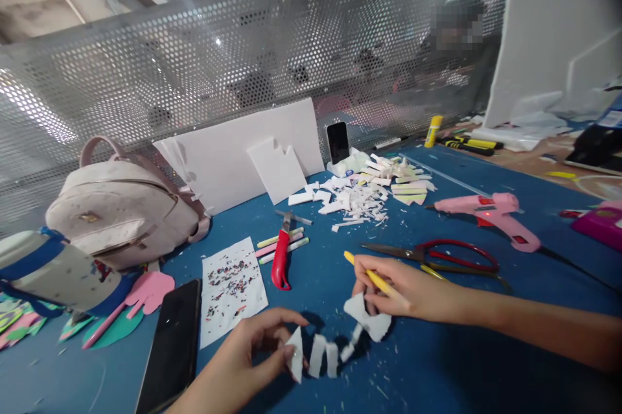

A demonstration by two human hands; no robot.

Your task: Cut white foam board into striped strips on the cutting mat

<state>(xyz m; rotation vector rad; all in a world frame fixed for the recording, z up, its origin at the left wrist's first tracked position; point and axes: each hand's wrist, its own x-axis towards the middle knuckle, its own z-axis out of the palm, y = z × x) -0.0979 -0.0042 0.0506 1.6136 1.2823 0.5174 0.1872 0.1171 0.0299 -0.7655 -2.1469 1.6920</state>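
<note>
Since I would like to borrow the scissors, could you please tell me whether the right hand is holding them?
No, the right hand holds a yellow pen, while the scissors lie on the table.

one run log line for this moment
left hand: holds white piece; right hand: holds yellow pen; between hands: white strips; nearby: red-handled scissors

In front of me a blue tabletop (321, 281) is carrying a black phone (172, 349), a speckled paper sheet (210, 331), a red-handled tool (281, 260), red-handled scissors (418, 253) and a pink glue gun (500, 204); small white pieces (332, 359) are lying close to me, a scrap heap (357, 197) farther back.
</note>
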